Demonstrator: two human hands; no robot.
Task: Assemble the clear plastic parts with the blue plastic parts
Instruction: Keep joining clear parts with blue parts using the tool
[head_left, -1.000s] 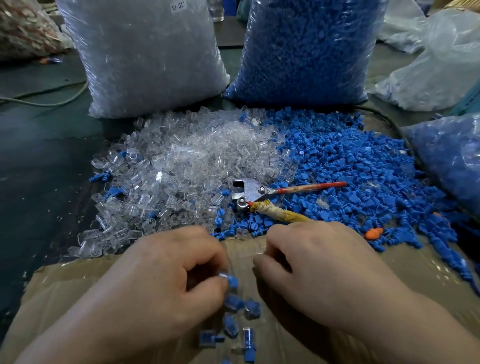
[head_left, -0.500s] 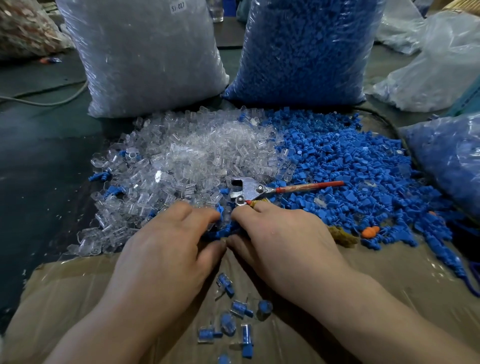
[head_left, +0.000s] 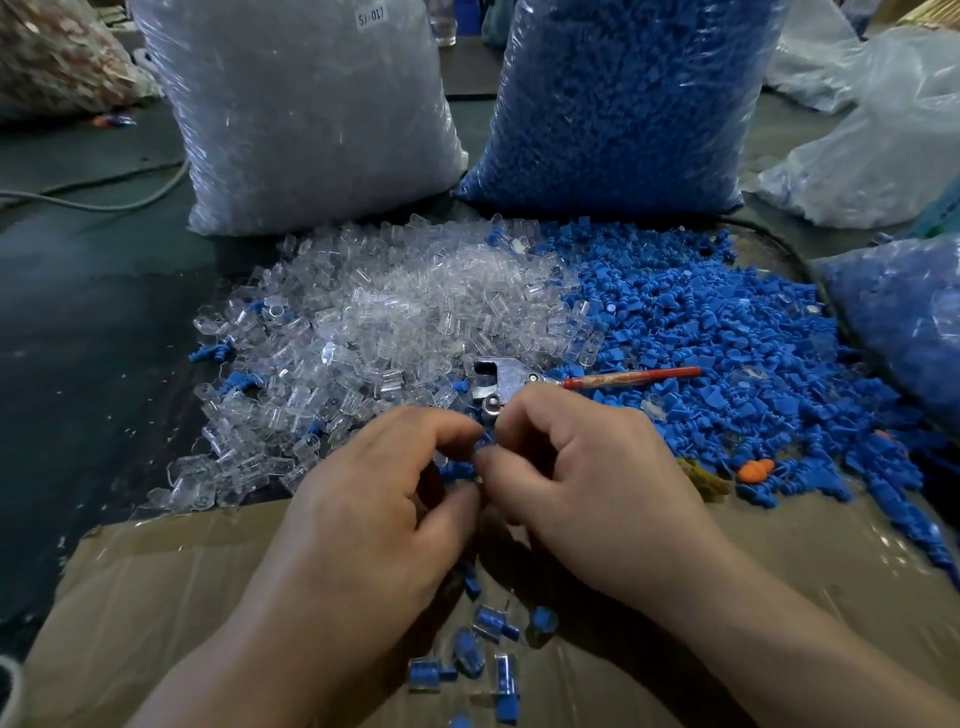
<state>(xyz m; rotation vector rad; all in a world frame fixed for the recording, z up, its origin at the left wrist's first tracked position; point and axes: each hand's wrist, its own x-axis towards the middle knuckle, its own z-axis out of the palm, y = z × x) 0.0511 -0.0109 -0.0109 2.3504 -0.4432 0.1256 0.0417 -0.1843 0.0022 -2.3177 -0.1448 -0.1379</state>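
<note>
Two hands: L hand (head_left: 363, 519) & R hand (head_left: 587, 488), my fingers curled, tips meeting at heaps' near edge; can't tell what they pinch.
Clear parts (head_left: 395, 312): heap on table (head_left: 104, 338), ahead-left.
Blue parts (head_left: 701, 322): heap ahead-right, touching clear heap.
Joined pcs (head_left: 493, 621): few on cardboard (head_left: 156, 597), between my forearms.

Sacks (head_left: 306, 119) behind heaps (head_left: 405, 306), pliers (head_left: 501, 376) lying atop heaps
</note>
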